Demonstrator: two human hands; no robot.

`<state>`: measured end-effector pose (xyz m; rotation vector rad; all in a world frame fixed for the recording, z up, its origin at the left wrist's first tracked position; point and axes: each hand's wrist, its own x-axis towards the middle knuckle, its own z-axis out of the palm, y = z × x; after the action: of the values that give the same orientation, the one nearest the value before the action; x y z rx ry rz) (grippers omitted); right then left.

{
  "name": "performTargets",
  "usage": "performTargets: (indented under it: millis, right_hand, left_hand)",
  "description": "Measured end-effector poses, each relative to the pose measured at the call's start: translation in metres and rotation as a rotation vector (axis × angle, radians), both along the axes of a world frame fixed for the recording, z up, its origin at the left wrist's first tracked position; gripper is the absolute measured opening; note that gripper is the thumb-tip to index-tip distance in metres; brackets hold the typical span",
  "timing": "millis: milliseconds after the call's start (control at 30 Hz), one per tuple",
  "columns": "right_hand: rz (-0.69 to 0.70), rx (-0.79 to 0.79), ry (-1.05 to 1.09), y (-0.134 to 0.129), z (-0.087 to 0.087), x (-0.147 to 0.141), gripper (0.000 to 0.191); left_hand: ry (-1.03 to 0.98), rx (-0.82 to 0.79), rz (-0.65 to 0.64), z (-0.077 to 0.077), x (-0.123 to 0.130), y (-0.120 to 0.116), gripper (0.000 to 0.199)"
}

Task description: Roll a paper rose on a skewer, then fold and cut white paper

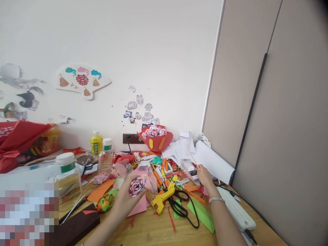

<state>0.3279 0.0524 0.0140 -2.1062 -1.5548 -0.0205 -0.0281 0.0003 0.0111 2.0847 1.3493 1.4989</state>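
Note:
My left hand point(128, 196), left of the middle, is closed around a pink, white and dark paper rose point(136, 186), with the flower facing up. Farther right, my right hand point(204, 176) pinches a thin wooden stick point(194, 159) that points up and left, beside a phone point(193, 172). Between the hands lie a yellow glue gun point(164, 195) and black-handled scissors point(183, 205). A red-wrapped bouquet of similar roses point(155, 136) stands at the back against the wall.
Coloured paper scraps point(101, 189) cover the wooden table point(151, 230). Clear jars point(68, 177) and a yellow bottle point(96, 141) stand at left. A white power strip point(237, 210) lies at right, near a rolled white sheet point(214, 162).

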Motion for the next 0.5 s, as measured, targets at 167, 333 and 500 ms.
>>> performTargets:
  millis: [167,333,500]
  right_hand:
    - [0.006,-0.017,0.001,0.0021,-0.0034,0.0033,0.028]
    - [0.039,-0.017,-0.023,0.0061,-0.0047,0.0036,0.033]
    - [0.073,-0.026,-0.055,0.0082,-0.0069,-0.0012,0.038]
  left_hand:
    - [0.001,-0.007,-0.016,-0.0007,0.0004,0.0005,0.039]
    - [0.012,-0.024,-0.039,-0.0001,0.0006,-0.0006,0.038]
    - [0.016,-0.027,-0.053,0.0009,0.0012,-0.0010,0.038]
